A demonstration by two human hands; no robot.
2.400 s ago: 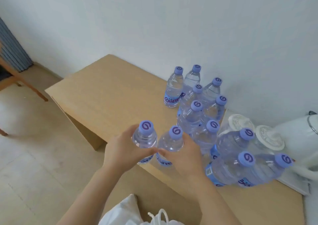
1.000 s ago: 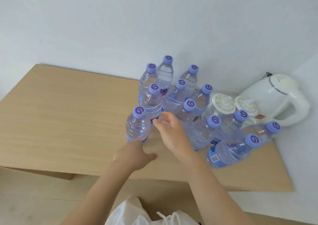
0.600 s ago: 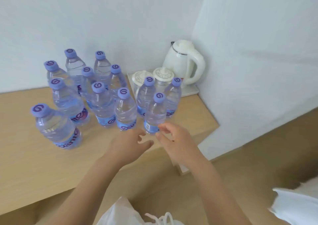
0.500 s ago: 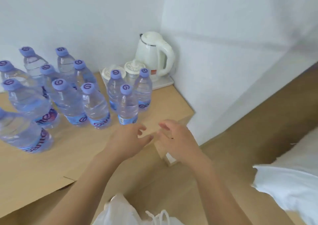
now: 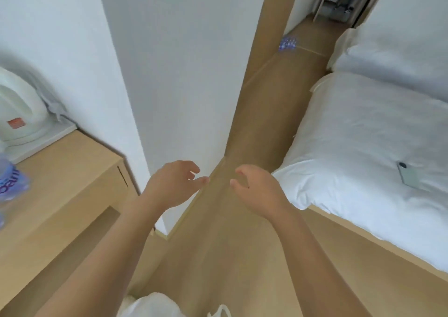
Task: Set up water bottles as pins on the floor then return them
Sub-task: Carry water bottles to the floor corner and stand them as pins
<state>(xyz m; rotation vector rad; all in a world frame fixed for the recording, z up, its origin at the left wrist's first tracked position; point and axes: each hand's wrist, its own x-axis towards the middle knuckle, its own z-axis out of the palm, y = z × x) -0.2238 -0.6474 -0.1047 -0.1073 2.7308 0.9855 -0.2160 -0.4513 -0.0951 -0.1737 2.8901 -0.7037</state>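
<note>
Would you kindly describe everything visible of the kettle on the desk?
Only part of the kettle shows, cut off by the left edge and blurred. It is white, smooth and plastic-looking, with a small orange label low on its side. It stands upright on a pale tray at the desk's back corner, beside the wall.

White walls (image 5: pixel 184 62), wooden floor (image 5: pixel 264 127), white bed (image 5: pixel 368 152), light wooden table (image 5: pixel 63 186).

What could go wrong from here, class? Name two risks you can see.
Both hands, left hand and right hand, are empty, with the remaining bottles far down the narrow floor: carrying several back may mean drops. The bed corner juts into the walkway, a possible bump.
</note>
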